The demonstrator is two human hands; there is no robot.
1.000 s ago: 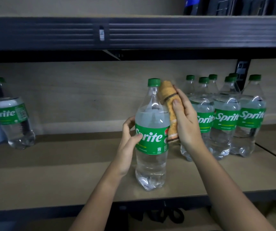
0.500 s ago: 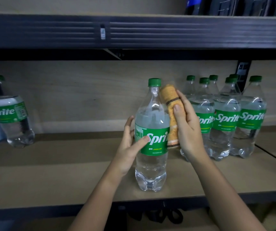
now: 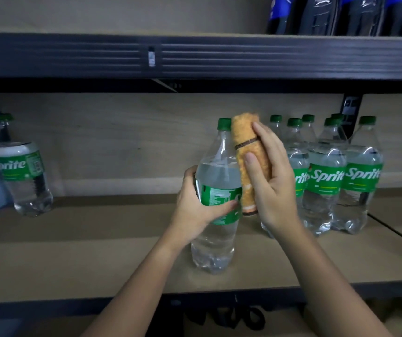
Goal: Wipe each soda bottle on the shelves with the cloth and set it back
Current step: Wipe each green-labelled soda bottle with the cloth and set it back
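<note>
A clear Sprite bottle (image 3: 215, 176) with a green cap and green label stands upright near the front of the wooden shelf (image 3: 97, 251). My left hand (image 3: 195, 210) grips it around the label, thumb across the front. My right hand (image 3: 271, 181) holds an orange cloth (image 3: 246, 152), pressing it flat against the bottle's right shoulder and side. The label's back side faces me. A group of several more Sprite bottles (image 3: 326, 178) stands just behind my right hand at the right of the shelf.
A lone Sprite bottle (image 3: 22, 166) stands at the far left of the shelf. The dark shelf beam (image 3: 195, 54) runs overhead, with dark cola bottles (image 3: 340, 13) on the shelf above. A lower shelf (image 3: 219, 319) shows below.
The bottle has turned in my left hand, so the Sprite logo now faces away. My left hand has closed round the label. The cloth stays against the bottle's right side.
</note>
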